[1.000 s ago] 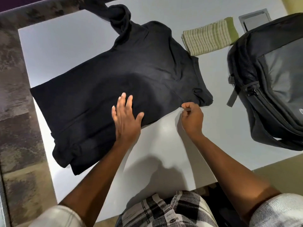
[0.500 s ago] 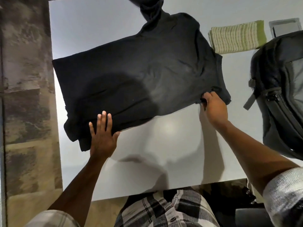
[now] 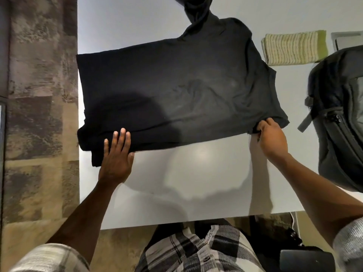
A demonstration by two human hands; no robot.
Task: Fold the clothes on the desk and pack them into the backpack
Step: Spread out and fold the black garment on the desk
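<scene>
head view: white desk point(image 3: 196, 183) is covered at its far half by the black shirt point(image 3: 167, 91), spread flat; backpack point(image 3: 341, 118) lies at the right, striped folded cloth point(image 3: 292, 48) beyond. fabric is judged soft, light, limp; best taken at corners or hem. left hand point(image 3: 116, 156) is pressed flat, fingers straight, on the near-left edge; right hand point(image 3: 272, 136) pinches the near-right corner. versus earlier frames, both hands were moved outward.

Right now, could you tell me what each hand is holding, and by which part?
The right hand pinches the black shirt at its near right corner. The left hand holds nothing, pressing flat on the shirt's near left edge.
</scene>
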